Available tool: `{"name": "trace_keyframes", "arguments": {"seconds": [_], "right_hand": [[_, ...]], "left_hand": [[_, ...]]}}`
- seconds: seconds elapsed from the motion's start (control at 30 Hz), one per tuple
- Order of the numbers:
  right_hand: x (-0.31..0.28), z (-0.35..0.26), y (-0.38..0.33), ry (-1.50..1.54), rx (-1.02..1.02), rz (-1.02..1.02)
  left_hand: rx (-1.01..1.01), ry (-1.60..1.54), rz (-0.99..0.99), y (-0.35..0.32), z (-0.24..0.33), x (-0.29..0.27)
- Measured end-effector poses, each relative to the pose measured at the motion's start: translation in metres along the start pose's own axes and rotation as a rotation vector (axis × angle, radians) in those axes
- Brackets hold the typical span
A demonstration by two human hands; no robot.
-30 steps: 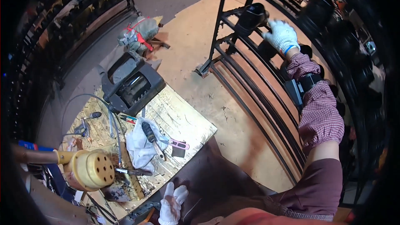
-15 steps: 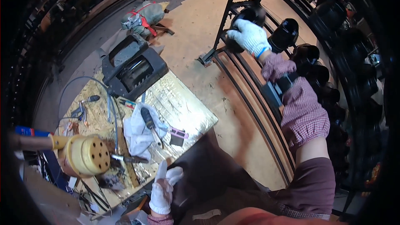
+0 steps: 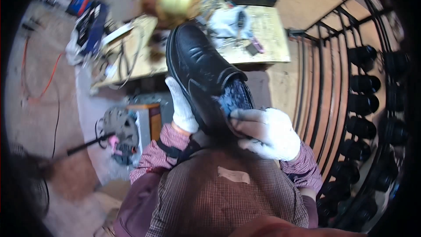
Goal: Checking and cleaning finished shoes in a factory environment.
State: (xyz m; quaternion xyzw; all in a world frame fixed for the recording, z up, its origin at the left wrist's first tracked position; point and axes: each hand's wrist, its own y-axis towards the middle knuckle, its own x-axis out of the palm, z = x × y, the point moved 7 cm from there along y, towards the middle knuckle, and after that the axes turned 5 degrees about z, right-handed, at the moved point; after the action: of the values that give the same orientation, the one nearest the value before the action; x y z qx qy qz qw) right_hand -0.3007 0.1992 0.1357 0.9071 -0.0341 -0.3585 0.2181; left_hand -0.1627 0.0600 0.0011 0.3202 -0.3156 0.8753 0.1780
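Black shoe (image 3: 204,72) pinched in both gloved grips: left hand (image 3: 182,107) underneath, right hand (image 3: 267,131) at heel. Loose heel hold could let it drop.

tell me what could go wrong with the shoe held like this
1. The shoe is held up in the air over the lap, left hand along its side and right hand at the heel opening; both wear gloves, so it might slip and drop.
2. Its toe points at the cluttered bench; pushed forward, it could knock the loose bits lying there.
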Motion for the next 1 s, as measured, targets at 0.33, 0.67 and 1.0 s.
{"name": "trace_keyframes", "arguments": {"seconds": [0.33,0.67,1.0], "right_hand": [[0.046,0.003,-0.023,-0.214,0.234,0.142],[0.058,0.020,-0.054,-0.188,0.540,0.158],[0.063,0.034,-0.038,-0.285,0.440,0.064]], "left_hand": [[0.365,-0.045,0.032,0.023,0.153,-0.084],[0.472,0.078,0.157,0.038,0.189,-0.069],[0.593,0.021,0.259,0.028,0.217,-0.070]]}}
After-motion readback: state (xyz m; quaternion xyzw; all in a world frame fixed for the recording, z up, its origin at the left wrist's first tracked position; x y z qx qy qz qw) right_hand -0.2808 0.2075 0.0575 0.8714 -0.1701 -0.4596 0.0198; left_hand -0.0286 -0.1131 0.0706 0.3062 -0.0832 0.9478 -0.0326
